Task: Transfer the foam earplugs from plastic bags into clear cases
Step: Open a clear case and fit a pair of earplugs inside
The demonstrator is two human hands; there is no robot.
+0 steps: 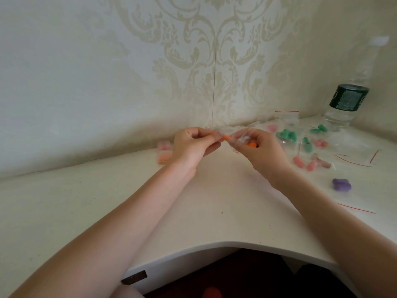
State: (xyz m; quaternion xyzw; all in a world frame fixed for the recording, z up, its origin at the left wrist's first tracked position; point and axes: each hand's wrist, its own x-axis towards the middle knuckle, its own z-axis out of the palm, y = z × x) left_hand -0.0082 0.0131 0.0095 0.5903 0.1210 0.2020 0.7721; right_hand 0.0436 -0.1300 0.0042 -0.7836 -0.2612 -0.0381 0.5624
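Note:
Above the middle of the white table (214,201), my left hand (193,145) and my right hand (260,151) meet. My right hand grips a small clear plastic bag (241,138) with an orange earplug (252,144) inside it. My left hand pinches a second orange earplug (226,137) at the bag's mouth, between the two hands. To the left, by the wall, a clear case (164,150) holds pink and orange earplugs.
At the right lie several bags and loose earplugs: green ones (286,135), pink ones (309,164), a purple pair (341,184). Empty bags with red strips (354,162) lie around. A clear bottle with a dark green cap (345,104) stands in the corner. The wall is close behind.

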